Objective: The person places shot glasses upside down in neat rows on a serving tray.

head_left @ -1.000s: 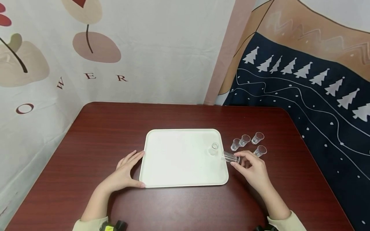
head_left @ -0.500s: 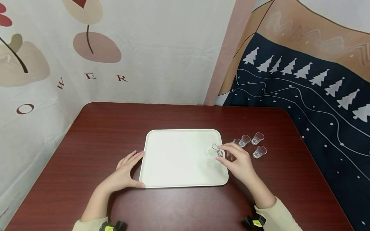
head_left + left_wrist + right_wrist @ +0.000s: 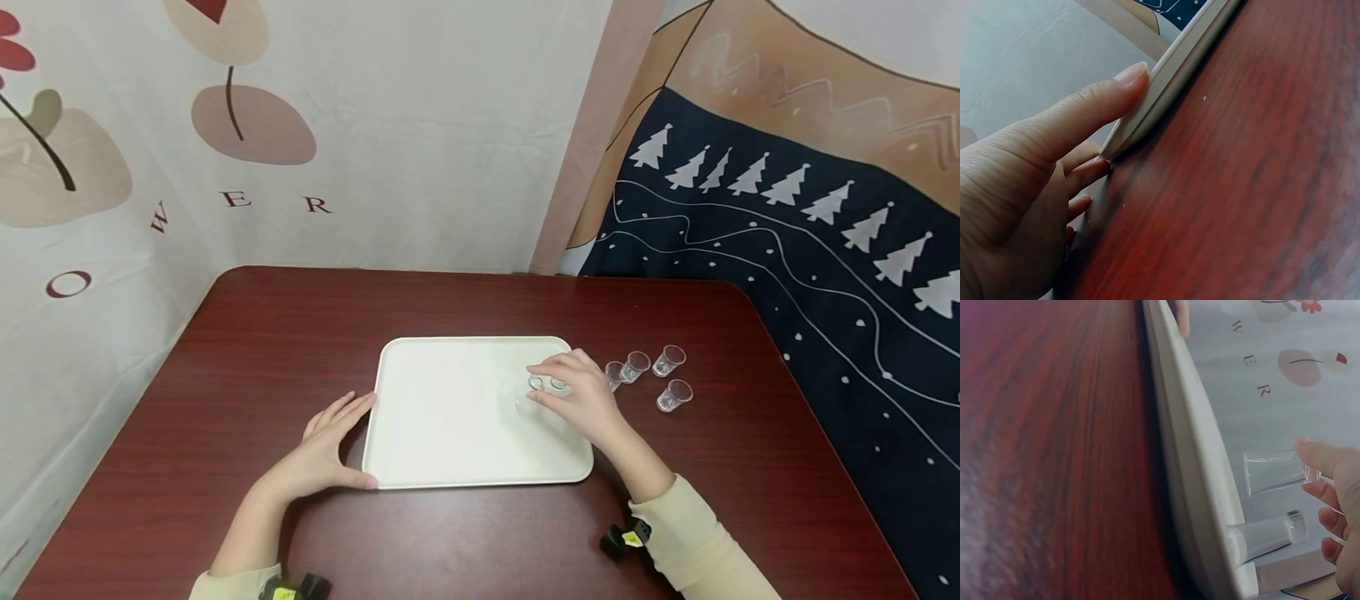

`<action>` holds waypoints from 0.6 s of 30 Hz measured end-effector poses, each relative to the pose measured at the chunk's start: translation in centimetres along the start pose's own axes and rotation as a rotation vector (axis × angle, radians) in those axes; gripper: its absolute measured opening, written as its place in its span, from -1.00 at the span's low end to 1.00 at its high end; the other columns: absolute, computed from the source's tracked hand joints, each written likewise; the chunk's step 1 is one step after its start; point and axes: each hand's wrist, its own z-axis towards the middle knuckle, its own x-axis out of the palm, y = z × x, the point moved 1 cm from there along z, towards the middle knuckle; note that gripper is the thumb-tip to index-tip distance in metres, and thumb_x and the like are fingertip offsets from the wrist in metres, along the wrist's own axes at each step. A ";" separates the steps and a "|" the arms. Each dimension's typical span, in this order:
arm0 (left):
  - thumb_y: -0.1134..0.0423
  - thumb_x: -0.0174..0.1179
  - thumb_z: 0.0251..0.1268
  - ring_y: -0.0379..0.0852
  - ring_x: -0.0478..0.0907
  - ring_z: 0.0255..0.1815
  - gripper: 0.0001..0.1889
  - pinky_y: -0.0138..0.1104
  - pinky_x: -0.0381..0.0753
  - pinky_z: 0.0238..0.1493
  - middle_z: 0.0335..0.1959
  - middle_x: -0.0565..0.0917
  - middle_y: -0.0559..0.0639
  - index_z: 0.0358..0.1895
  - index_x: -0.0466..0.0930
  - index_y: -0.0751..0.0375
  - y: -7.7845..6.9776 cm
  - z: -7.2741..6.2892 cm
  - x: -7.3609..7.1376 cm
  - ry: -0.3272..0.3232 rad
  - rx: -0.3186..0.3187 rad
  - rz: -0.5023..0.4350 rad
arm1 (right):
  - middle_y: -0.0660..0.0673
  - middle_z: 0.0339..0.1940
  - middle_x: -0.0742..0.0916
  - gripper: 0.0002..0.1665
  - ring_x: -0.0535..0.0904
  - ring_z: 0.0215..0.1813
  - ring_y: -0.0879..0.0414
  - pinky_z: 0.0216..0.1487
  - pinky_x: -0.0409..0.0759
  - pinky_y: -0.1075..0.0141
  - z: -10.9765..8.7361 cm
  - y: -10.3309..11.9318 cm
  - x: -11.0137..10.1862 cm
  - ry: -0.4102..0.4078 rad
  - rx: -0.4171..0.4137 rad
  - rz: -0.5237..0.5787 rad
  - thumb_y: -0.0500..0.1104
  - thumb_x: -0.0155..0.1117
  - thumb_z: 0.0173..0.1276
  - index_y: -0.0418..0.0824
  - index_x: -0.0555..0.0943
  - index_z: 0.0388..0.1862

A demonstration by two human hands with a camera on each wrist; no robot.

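My right hand is over the right part of a white tray. In the right wrist view its thumb and fingertips pinch the base of a clear shot glass, turned mouth down. Beside it a second shot glass stands upside down on the tray. Whether the held glass touches the tray, I cannot tell. At the tray's left edge lies my left hand, fingers spread, with thumb near the front corner and fingertips farther back along the rim.
Right of the tray, several clear shot glasses stand mouth up on the dark red wooden table, among them a near one and a far one. Printed cloths hang behind the table.
My right hand has carried the shot glass leftward from the tray's right edge to beside the upside-down glass, turning it from lying sideways to mouth down. The left hand has stayed put.
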 end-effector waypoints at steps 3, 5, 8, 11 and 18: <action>-0.18 0.55 -0.40 0.28 -0.15 0.47 0.25 0.27 -0.20 0.20 0.46 0.16 0.16 0.49 0.10 0.17 -0.1 0.0 0.0 -0.001 -0.004 -0.002 | 0.07 -0.25 0.71 -0.60 0.46 -0.16 0.17 -0.18 0.39 0.23 0.2 -0.4 0.5 0.019 -0.002 -0.008 -0.12 0.58 -0.03 -0.09 0.76 -0.14; -0.18 0.55 -0.40 0.28 -0.16 0.47 0.24 0.27 -0.20 0.20 0.46 0.16 0.16 0.49 0.10 0.17 -0.1 0.0 0.0 -0.001 -0.008 -0.006 | 0.05 -0.25 0.72 -0.60 0.46 -0.16 0.15 -0.15 0.37 0.19 0.4 -0.6 0.8 0.025 -0.010 -0.019 -0.13 0.58 -0.03 -0.10 0.76 -0.14; -0.17 0.55 -0.39 0.28 -0.16 0.47 0.24 0.28 -0.20 0.20 0.46 0.16 0.17 0.49 0.10 0.18 -0.2 -0.1 0.0 0.000 -0.011 -0.011 | 0.02 -0.26 0.72 -0.61 0.46 -0.17 0.12 -0.12 0.36 0.15 0.5 -0.9 1.2 0.032 -0.020 -0.034 -0.14 0.58 -0.04 -0.11 0.76 -0.15; -0.16 0.55 -0.39 0.29 -0.16 0.46 0.24 0.28 -0.20 0.19 0.46 0.16 0.18 0.49 0.10 0.18 -0.2 -0.1 0.0 -0.002 -0.010 -0.011 | 0.01 -0.27 0.72 -0.61 0.46 -0.15 0.11 -0.11 0.36 0.14 0.6 -1.2 1.5 0.036 -0.024 -0.055 -0.13 0.59 -0.04 -0.11 0.77 -0.16; -0.17 0.55 -0.40 0.28 -0.16 0.46 0.24 0.28 -0.19 0.19 0.46 0.16 0.17 0.49 0.11 0.17 -0.1 0.0 0.0 -0.003 -0.016 -0.009 | 0.04 -0.26 0.72 -0.61 0.47 -0.13 0.11 -0.11 0.36 0.15 0.7 -1.3 1.7 0.046 -0.008 -0.077 -0.09 0.59 -0.04 -0.08 0.76 -0.16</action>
